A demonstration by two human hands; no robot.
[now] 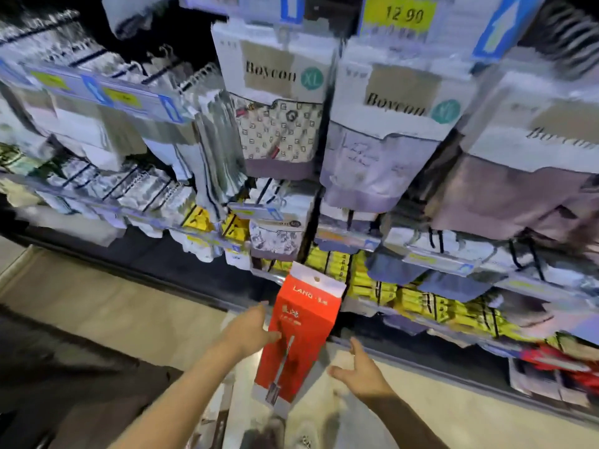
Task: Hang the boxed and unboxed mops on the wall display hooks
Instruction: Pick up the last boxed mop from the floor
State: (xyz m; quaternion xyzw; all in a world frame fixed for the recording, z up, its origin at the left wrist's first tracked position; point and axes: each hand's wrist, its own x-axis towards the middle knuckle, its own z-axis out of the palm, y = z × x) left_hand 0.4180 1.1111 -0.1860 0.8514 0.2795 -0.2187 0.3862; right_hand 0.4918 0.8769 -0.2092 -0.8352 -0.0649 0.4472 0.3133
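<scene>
Two bare hands flank a red mop box (299,332) in front of a shop's wall display (382,241), low against its bottom rows of hanging packets (411,299). The left hand (248,332) presses its fingertips against the box's left face; whether the thumb closes round the back is blurred, so the grip may be a light pinch or only a steadying touch. The right hand (364,374) hangs spread and released just beside the box's lower right edge, not touching it.

The box stands nearly upright, its long axis running from floor (97,306) to display, tilted slightly with the top leaning right. Its white hang tab (316,276), punched with a small hole, points up toward the hooks; a pictured mop handle runs down its front.

It looks like thin, stiff cardboard, light for its length and smooth enough to slip, and easily dented at the corners. The best hold seems to be both long sides near the middle, keeping the tab free.
</scene>
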